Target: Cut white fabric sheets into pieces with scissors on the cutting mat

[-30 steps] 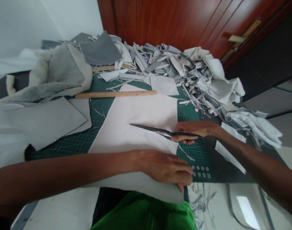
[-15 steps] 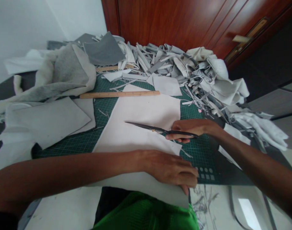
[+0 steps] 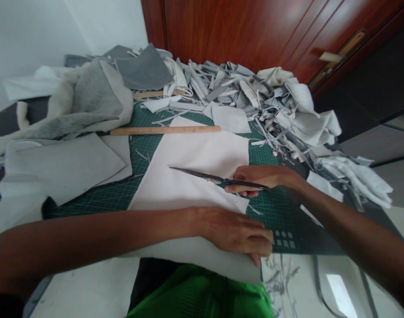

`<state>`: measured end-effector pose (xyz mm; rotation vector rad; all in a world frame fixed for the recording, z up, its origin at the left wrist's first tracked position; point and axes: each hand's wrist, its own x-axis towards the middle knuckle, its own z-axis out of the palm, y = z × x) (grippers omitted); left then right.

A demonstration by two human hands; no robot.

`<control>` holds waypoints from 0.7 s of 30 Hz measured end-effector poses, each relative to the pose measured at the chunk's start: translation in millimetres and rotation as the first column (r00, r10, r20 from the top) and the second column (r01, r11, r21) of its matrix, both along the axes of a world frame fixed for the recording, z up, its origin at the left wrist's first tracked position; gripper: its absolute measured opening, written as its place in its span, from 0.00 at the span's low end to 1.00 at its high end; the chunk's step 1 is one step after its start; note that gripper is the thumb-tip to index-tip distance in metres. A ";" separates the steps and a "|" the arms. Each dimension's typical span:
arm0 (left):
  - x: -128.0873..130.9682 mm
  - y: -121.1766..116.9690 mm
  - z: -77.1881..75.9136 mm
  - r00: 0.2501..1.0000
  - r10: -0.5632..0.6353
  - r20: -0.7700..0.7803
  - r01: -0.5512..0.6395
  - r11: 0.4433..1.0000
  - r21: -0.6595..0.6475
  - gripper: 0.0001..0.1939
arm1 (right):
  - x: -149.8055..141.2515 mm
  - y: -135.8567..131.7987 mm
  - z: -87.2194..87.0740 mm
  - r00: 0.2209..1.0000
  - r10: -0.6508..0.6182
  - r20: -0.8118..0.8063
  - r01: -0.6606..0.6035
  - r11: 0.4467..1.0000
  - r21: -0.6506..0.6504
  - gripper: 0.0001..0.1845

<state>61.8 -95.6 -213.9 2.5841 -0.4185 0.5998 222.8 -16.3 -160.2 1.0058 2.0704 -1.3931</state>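
My right hand (image 3: 246, 179) is closed round the handles of black scissors (image 3: 218, 180). Their blades point left across a pale sheet of fabric (image 3: 188, 152), and a cut runs in from the sheet's right edge to the blades. The lower blade is mostly hidden. My left hand (image 3: 236, 232) lies across the near part of the same sheet, fingers curled on it close to its right corner. Below that hand the fabric hangs over the table's near edge. A wooden ruler (image 3: 165, 130) rests across the sheet's far end.
A green cutting mat (image 3: 271, 216) lies beneath. Fabric scraps (image 3: 221, 84) are heaped along the back and right. Grey-white fabric pieces (image 3: 66, 163) and a fleecy grey piece (image 3: 92, 95) lie at left. A wooden door (image 3: 228, 31) stands behind.
The scissors and my right hand have moved slightly left, further into the fabric. My left hand stays in almost the same place on the sheet.
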 end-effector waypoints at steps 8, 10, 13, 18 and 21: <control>1.0 0.8 -1.3 0.999 -0.016 -0.035 0.015 1.000 -0.019 0.07 | -5.2 -2.1 1.7 0.999 -0.014 0.042 0.013 0.999 0.042 0.35; 1.4 0.4 -3.2 1.000 -0.013 -0.007 0.012 0.999 -0.051 0.08 | -4.8 -1.4 0.8 0.999 -0.007 0.035 0.006 1.000 0.028 0.35; 1.5 0.0 -5.3 0.999 -0.004 0.043 0.008 0.997 -0.082 0.10 | -3.5 -0.4 -0.7 1.000 -0.001 0.021 0.001 1.000 0.008 0.36; 1.0 -0.1 -5.5 1.000 -0.013 -0.001 0.013 0.997 -0.071 0.10 | -2.6 3.4 -1.4 1.000 -0.003 0.023 0.004 0.999 -0.038 0.35; 0.9 -0.2 -4.7 1.000 0.003 0.016 -0.002 0.999 -0.052 0.10 | -1.5 11.0 -0.4 0.999 0.001 0.038 0.000 1.000 -0.027 0.35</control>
